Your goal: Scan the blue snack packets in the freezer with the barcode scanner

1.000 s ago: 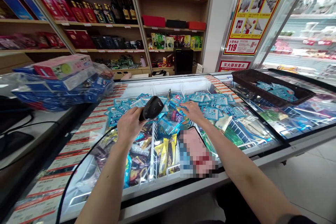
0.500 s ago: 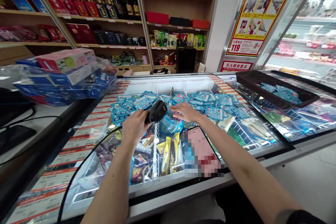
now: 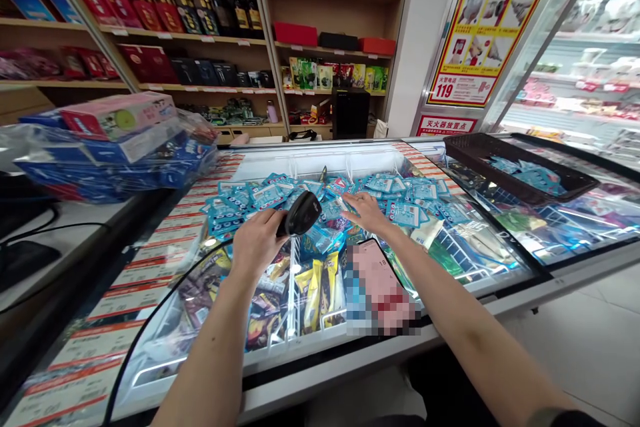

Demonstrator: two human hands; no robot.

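Observation:
My left hand is wrapped round the handle of a black barcode scanner, its head pointing right over the freezer. A black cable runs from it down to the left. Beyond and to the right, my right hand reaches out with its fingers extended, at a spread of blue flat packets on the glass top. Its fingertips are at the packets; whether they touch one I cannot tell. Below the right hand lies a phone with a lit screen, partly pixelated.
Under the glass of the chest freezer, yellow ice cream wrappers lie in wire baskets. A dark tray with more blue packets stands at right. Plastic-wrapped blue boxes sit at left. Shelves of bottles and boxes line the back.
My right hand has shifted slightly to the right, off the middle of the packets. My left hand keeps the scanner in about the same place. The view has shifted a little.

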